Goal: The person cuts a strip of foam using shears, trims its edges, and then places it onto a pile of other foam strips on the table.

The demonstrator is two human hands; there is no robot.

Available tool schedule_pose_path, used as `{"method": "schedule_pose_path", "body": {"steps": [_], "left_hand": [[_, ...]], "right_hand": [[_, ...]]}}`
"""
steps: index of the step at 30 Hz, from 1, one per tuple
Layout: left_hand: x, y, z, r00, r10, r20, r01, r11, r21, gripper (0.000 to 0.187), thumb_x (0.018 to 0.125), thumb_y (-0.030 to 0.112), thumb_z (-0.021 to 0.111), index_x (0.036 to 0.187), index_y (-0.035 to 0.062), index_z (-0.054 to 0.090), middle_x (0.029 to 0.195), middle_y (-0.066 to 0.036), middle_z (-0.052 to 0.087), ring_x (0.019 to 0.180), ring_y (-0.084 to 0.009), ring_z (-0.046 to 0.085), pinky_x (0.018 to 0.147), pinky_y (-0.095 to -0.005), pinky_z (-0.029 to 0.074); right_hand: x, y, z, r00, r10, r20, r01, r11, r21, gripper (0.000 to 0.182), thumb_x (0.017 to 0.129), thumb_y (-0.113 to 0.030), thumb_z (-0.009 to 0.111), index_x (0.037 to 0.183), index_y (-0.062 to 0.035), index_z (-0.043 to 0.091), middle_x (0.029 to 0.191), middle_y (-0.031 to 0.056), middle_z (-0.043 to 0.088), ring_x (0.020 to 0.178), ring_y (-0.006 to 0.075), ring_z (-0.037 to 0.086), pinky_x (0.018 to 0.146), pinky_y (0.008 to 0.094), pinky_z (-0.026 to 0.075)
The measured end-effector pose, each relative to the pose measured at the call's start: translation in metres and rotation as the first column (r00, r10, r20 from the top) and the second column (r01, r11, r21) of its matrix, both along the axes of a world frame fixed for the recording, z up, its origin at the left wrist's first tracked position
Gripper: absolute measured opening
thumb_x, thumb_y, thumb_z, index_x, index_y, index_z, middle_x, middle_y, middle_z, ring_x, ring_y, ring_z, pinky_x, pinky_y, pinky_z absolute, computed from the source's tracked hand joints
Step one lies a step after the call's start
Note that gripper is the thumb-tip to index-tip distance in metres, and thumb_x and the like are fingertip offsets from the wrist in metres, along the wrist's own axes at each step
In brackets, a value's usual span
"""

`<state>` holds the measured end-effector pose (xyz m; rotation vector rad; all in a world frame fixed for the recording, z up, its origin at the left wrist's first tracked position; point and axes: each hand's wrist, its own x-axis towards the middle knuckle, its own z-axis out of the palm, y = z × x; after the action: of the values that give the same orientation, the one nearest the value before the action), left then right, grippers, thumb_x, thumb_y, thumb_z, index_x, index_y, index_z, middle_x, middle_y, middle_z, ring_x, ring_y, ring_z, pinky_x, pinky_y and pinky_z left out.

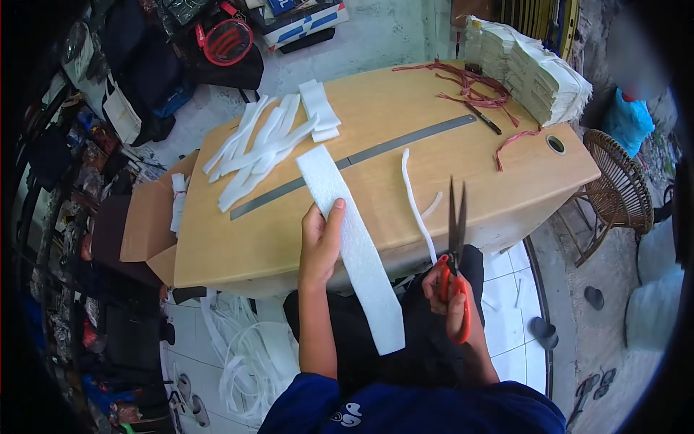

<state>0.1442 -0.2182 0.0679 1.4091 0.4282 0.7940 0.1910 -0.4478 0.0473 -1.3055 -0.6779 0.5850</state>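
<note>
My left hand (322, 242) pinches a wide white foam strip (356, 249) along its left edge, thumb on top. The strip slants from over the table down toward my lap. In my right hand (455, 296) is a pair of scissors (455, 253) with orange handles, the dark blades pointing up and slightly apart. A thin white foam offcut (413, 192) lies beside the blades and hangs over the table's front edge, with a shorter curled piece (432, 206) near it. Behind my left hand, a long metal ruler (289, 189) lies across the table.
Several cut foam strips (260, 145) are piled on the wooden table (210, 253). Pink cords (477, 90), a pen (486, 121) and a white stack (535, 69) stand at the back right. A cardboard box (144, 224) is at left; foam scraps (246, 362) cover the floor; a wicker chair (614, 173) is right.
</note>
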Motion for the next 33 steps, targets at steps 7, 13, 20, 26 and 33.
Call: {"method": "schedule_pose_path", "body": {"steps": [7, 13, 20, 26, 33], "left_hand": [[-0.012, -0.024, 0.009, 0.998, -0.059, -0.032, 0.062, 0.991, 0.115, 0.019, 0.094, 0.021, 0.055, 0.093, 0.0021, 0.057, 0.073, 0.006, 0.050, 0.063, -0.0010, 0.039, 0.054, -0.0196, 0.032], [-0.020, -0.043, 0.013, 0.995, -0.095, -0.018, 0.096, 0.982, 0.162, 0.021, 0.094, 0.022, 0.055, 0.096, 0.0012, 0.056, 0.073, 0.006, 0.048, 0.062, -0.0004, 0.037, 0.053, -0.0186, 0.031], [-0.023, -0.047, 0.009, 0.991, -0.123, -0.059, 0.131, 0.977, 0.165, 0.021, 0.094, 0.022, 0.054, 0.097, 0.0008, 0.056, 0.072, 0.006, 0.049, 0.059, 0.0002, 0.035, 0.050, -0.0183, 0.029], [-0.023, -0.048, 0.011, 0.999, -0.024, -0.043, 0.028, 0.993, 0.113, 0.019, 0.094, 0.021, 0.054, 0.092, 0.0018, 0.057, 0.073, 0.007, 0.048, 0.062, -0.0003, 0.037, 0.052, -0.0191, 0.031], [-0.021, -0.016, 0.011, 0.980, 0.198, 0.026, -0.199, 0.972, 0.126, 0.021, 0.095, 0.021, 0.052, 0.086, 0.0032, 0.056, 0.071, 0.007, 0.046, 0.063, -0.0011, 0.037, 0.054, -0.0197, 0.031]], "right_hand": [[-0.014, 0.018, -0.002, 0.997, 0.062, 0.052, -0.053, 0.987, -0.150, 0.042, 0.092, -0.039, 0.050, 0.092, 0.0021, 0.050, 0.072, 0.0090, 0.053, 0.064, 0.0160, 0.052, 0.061, 0.0304, 0.044], [-0.025, 0.033, 0.007, 0.984, 0.052, 0.173, -0.010, 0.972, -0.236, 0.042, 0.093, -0.038, 0.050, 0.089, 0.0033, 0.047, 0.064, 0.0155, 0.051, 0.060, 0.0226, 0.052, 0.060, 0.0365, 0.044], [-0.027, 0.037, 0.018, 0.981, 0.040, 0.187, 0.030, 0.935, -0.355, 0.042, 0.092, -0.036, 0.052, 0.085, 0.0049, 0.050, 0.059, 0.0196, 0.051, 0.051, 0.0260, 0.050, 0.055, 0.0387, 0.043], [-0.026, 0.035, 0.016, 1.000, 0.008, -0.008, -0.010, 0.941, -0.339, 0.043, 0.095, -0.035, 0.047, 0.077, 0.0037, 0.052, 0.052, 0.0131, 0.052, 0.046, 0.0189, 0.053, 0.048, 0.0327, 0.041], [-0.019, 0.022, -0.009, 0.968, 0.143, -0.205, -0.169, 0.979, -0.114, 0.038, 0.093, -0.036, 0.051, 0.082, 0.0009, 0.054, 0.064, 0.0030, 0.055, 0.055, 0.0067, 0.049, 0.050, 0.0224, 0.039]]}}
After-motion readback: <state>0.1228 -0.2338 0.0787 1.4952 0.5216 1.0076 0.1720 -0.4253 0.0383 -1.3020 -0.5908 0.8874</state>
